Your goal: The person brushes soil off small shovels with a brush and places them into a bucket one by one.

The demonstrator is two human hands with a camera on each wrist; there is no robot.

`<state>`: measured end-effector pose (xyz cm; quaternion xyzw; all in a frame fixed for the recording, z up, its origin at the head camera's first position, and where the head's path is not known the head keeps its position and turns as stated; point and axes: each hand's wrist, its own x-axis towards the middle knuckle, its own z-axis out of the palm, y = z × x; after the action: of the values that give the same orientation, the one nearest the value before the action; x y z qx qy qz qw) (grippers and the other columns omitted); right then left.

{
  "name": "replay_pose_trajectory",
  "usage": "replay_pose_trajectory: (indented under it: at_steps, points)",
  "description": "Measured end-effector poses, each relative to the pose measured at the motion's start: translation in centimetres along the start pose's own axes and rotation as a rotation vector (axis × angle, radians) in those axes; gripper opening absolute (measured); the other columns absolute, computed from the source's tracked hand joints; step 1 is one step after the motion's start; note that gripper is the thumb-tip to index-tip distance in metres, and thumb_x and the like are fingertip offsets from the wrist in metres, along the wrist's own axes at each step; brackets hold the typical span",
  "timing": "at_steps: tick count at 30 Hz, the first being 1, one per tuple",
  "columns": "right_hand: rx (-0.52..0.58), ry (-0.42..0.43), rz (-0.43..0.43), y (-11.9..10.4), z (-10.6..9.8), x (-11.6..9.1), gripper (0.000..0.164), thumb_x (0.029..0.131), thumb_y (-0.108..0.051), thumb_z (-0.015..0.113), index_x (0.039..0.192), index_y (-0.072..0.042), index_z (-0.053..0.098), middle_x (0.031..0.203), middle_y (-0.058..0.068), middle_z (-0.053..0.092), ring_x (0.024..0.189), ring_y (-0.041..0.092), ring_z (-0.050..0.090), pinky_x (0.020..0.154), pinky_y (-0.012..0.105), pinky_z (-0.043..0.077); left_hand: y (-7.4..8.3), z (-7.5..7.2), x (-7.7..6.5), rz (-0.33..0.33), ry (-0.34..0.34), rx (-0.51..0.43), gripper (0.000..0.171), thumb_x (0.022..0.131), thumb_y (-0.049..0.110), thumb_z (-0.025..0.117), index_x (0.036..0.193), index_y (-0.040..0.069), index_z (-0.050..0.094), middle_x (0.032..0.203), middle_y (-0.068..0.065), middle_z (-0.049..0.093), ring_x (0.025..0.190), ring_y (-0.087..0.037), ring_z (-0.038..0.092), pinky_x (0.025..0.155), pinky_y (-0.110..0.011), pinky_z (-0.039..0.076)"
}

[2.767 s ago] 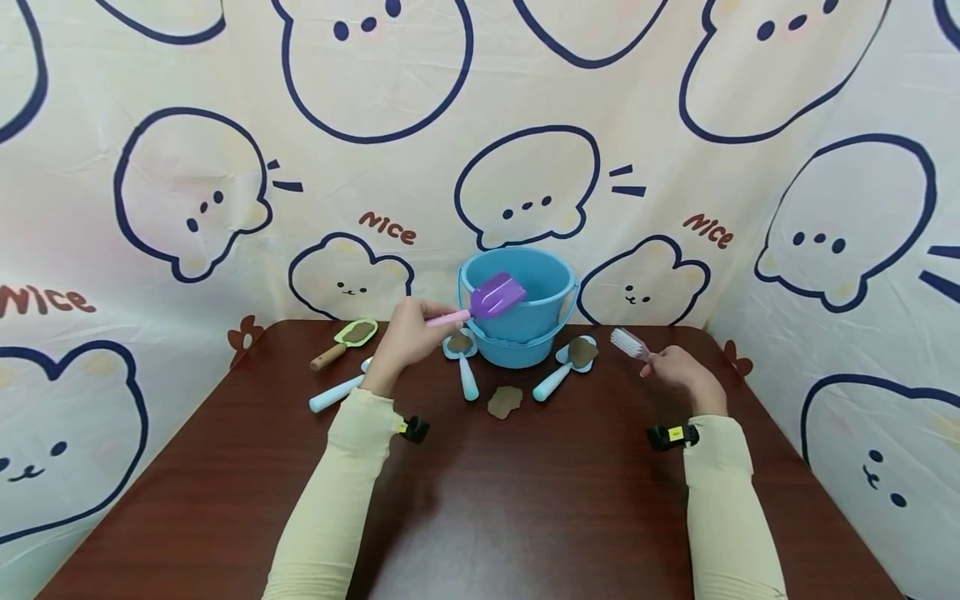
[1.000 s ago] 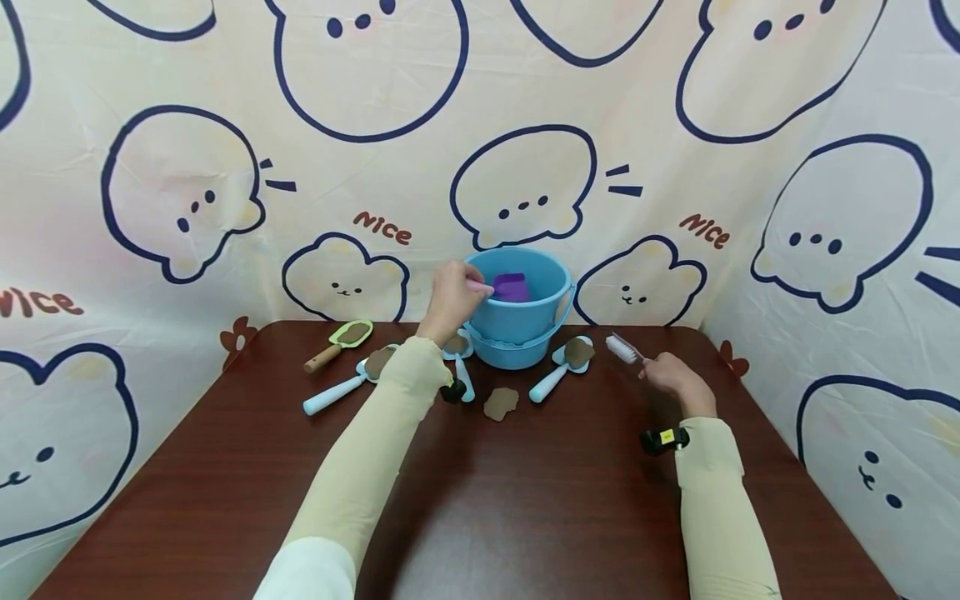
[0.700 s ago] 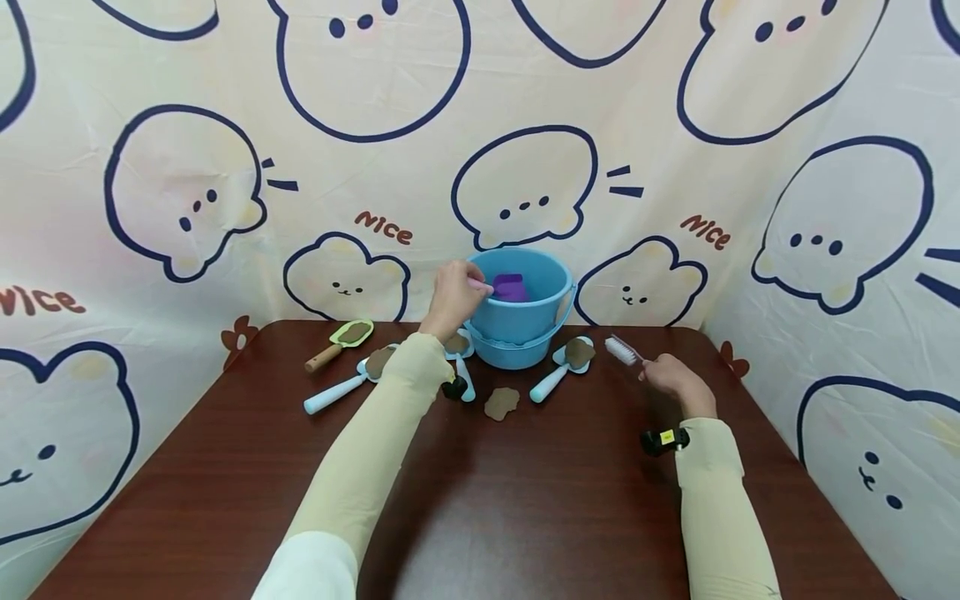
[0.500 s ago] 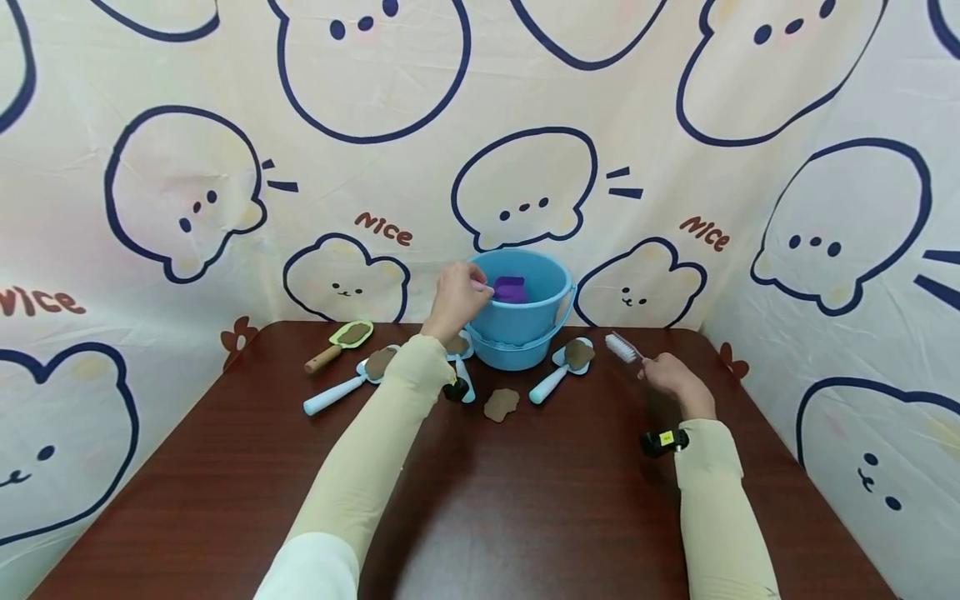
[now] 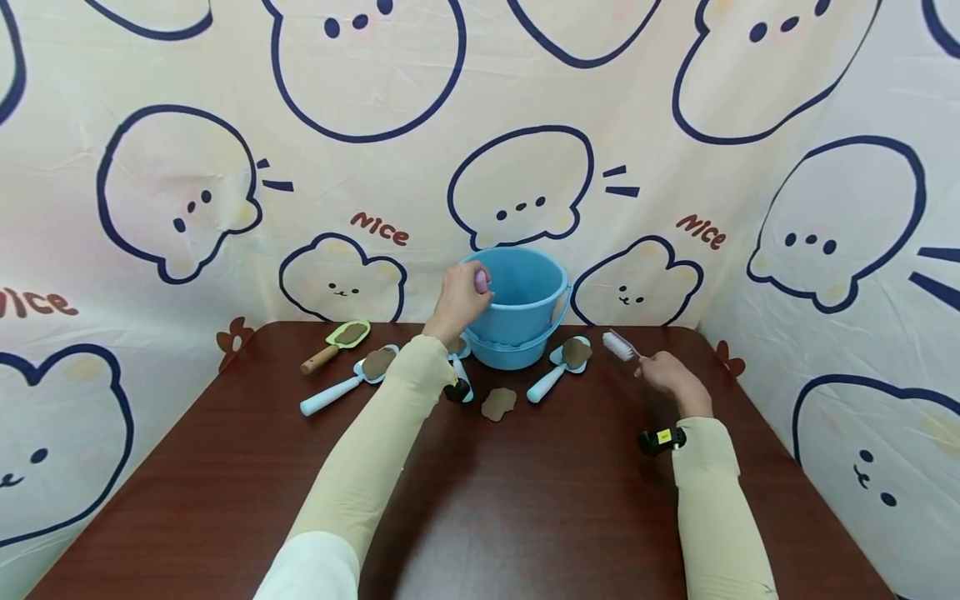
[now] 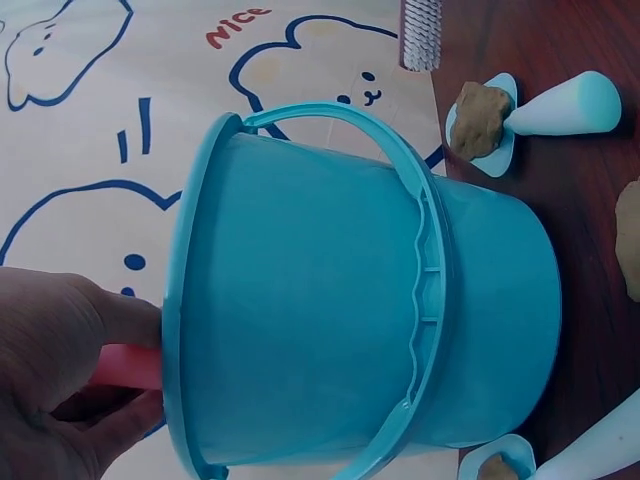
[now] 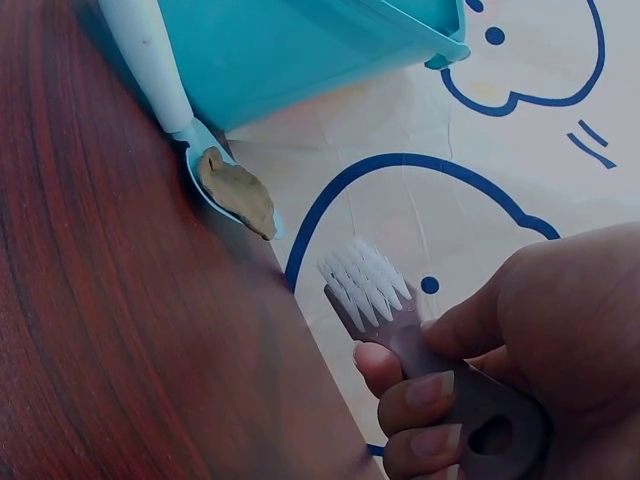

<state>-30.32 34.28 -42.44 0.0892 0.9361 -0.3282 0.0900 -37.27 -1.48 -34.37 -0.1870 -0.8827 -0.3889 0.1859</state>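
My left hand (image 5: 457,302) is at the left rim of a light blue bucket (image 5: 519,318) and grips the pink handle (image 5: 481,281) of a toy shovel. The handle points up toward the head camera, and the purple blade is hidden inside the bucket. In the left wrist view, thumb and fingers close round the handle (image 6: 130,367) right beside the bucket's rim. Right of the bucket, my right hand (image 5: 675,382) holds a small brush (image 5: 618,345) by its handle. Its white bristles (image 7: 365,285) face up in the right wrist view, with the fingers curled round the grey-brown handle.
Brown clay lies on a green scoop (image 5: 320,359) and a blue-handled scoop (image 5: 330,396) at left. Two similar scoops flank the bucket, the right scoop (image 5: 546,386) and one partly behind my left wrist. A flat clay piece (image 5: 498,404) lies in front. Patterned cloth (image 5: 517,167) hangs behind.
My left hand moved right to the bucket and took the shovel's blade over the rim. Since then the handle has tipped upright and the purple blade has gone out of sight. The right hand stays put.
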Motion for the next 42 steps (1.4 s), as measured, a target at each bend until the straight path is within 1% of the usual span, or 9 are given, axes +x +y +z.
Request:
replay_pose_trajectory:
  at_steps: [7, 14, 21, 27, 31, 34, 36, 39, 42]
  points:
    - [-0.007, -0.008, -0.016, 0.1, -0.1, 0.2, 0.047, 0.110, -0.026, 0.029, 0.114, 0.009, 0.060, 0.079, 0.008, 0.045, 0.068, 0.019, 0.042, 0.063, 0.032, 0.036, -0.2, 0.2, 0.0, 0.012, 0.011, 0.000, 0.022, 0.093, 0.007, 0.073, 0.111, -0.002, 0.065, 0.104, -0.018, 0.066, 0.101, -0.030, 0.059, 0.093, -0.043, 0.054]
    - [-0.005, -0.015, 0.000, 0.1, -0.2, 0.3, 0.047, 0.110, -0.026, 0.029, 0.114, 0.008, 0.060, 0.078, 0.008, 0.045, 0.068, 0.019, 0.042, 0.064, 0.032, 0.036, -0.2, 0.4, -0.1, 0.010, 0.023, -0.014, 0.024, 0.094, 0.007, 0.072, 0.115, -0.001, 0.063, 0.108, -0.018, 0.066, 0.102, -0.030, 0.061, 0.096, -0.043, 0.054]
    - [-0.011, -0.015, -0.007, 0.1, -0.1, 0.3, 0.046, 0.110, -0.025, 0.029, 0.114, 0.009, 0.060, 0.079, 0.008, 0.044, 0.068, 0.020, 0.042, 0.062, 0.032, 0.036, -0.3, 0.6, 0.0, -0.007, 0.015, -0.020, 0.019, 0.097, 0.007, 0.068, 0.114, -0.002, 0.065, 0.102, -0.016, 0.065, 0.094, -0.027, 0.059, 0.087, -0.038, 0.056]
    - [0.003, -0.019, 0.006, 0.3, 0.1, 0.3, 0.045, 0.110, -0.026, 0.030, 0.114, 0.008, 0.059, 0.078, 0.007, 0.045, 0.065, 0.019, 0.042, 0.060, 0.031, 0.036, -0.5, 0.8, 0.0, 0.011, 0.017, -0.016, 0.020, 0.097, 0.007, 0.067, 0.113, -0.004, 0.066, 0.101, -0.016, 0.066, 0.092, -0.026, 0.059, 0.086, -0.039, 0.056]
    - [0.006, -0.019, 0.001, 0.3, 0.2, 0.4, 0.045, 0.110, -0.026, 0.030, 0.113, 0.009, 0.059, 0.077, 0.007, 0.045, 0.064, 0.018, 0.042, 0.059, 0.031, 0.036, -1.0, 1.0, -0.1, 0.039, 0.042, -0.005, 0.022, 0.096, 0.008, 0.066, 0.114, -0.004, 0.066, 0.102, -0.016, 0.067, 0.093, -0.027, 0.060, 0.085, -0.040, 0.056]
    - [0.006, -0.019, 0.005, 0.3, 0.2, 0.4, 0.044, 0.109, -0.026, 0.030, 0.114, 0.008, 0.059, 0.077, 0.008, 0.044, 0.064, 0.018, 0.042, 0.059, 0.031, 0.036, -1.2, 1.2, -0.4, 0.056, 0.066, 0.002, 0.024, 0.095, 0.008, 0.067, 0.116, -0.003, 0.066, 0.107, -0.017, 0.067, 0.095, -0.027, 0.062, 0.087, -0.040, 0.056]
    - [0.002, -0.021, 0.006, 0.3, 0.2, 0.4, 0.045, 0.110, -0.026, 0.030, 0.114, 0.008, 0.059, 0.078, 0.008, 0.044, 0.064, 0.019, 0.042, 0.059, 0.031, 0.036, -1.4, 1.2, -0.6, 0.062, 0.082, -0.012, 0.026, 0.095, 0.008, 0.066, 0.119, -0.004, 0.065, 0.111, -0.018, 0.067, 0.097, -0.027, 0.062, 0.089, -0.041, 0.057]
    - [-0.006, -0.023, 0.011, 0.3, 0.2, 0.4, 0.045, 0.110, -0.026, 0.030, 0.115, 0.008, 0.059, 0.078, 0.008, 0.043, 0.064, 0.019, 0.042, 0.060, 0.031, 0.036, -1.8, 1.3, -1.0, 0.094, 0.113, -0.036, 0.032, 0.094, 0.011, 0.066, 0.123, -0.003, 0.064, 0.117, -0.019, 0.066, 0.102, -0.028, 0.062, 0.093, -0.043, 0.055]
    - [-0.011, -0.023, 0.017, 0.3, 0.2, 0.4, 0.045, 0.110, -0.027, 0.031, 0.116, 0.007, 0.060, 0.078, 0.008, 0.043, 0.065, 0.019, 0.042, 0.060, 0.032, 0.037, -2.5, 1.5, -1.6, 0.132, 0.168, -0.077, 0.034, 0.096, 0.016, 0.065, 0.124, -0.002, 0.063, 0.121, -0.018, 0.065, 0.109, -0.031, 0.062, 0.098, -0.045, 0.053]
